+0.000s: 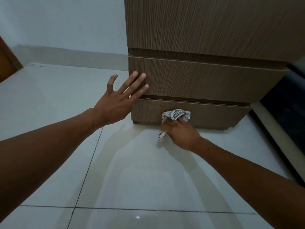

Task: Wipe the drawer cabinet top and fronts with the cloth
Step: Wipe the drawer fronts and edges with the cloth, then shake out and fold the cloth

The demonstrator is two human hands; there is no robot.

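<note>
Checked cloth (175, 115) bunched against wood-grain cabinet (206, 80) by right hand (179, 131).

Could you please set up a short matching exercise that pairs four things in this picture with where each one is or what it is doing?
Things:
1. left hand
2. right hand
3. cloth
4. floor tiles

States:
A. bunched against the lowest drawer front
B. open, fingers spread at the left edge of the middle drawer front
C. pale and glossy, with dark grout lines
D. closed around checked fabric

Pairs: 1-B, 2-D, 3-A, 4-C
</note>
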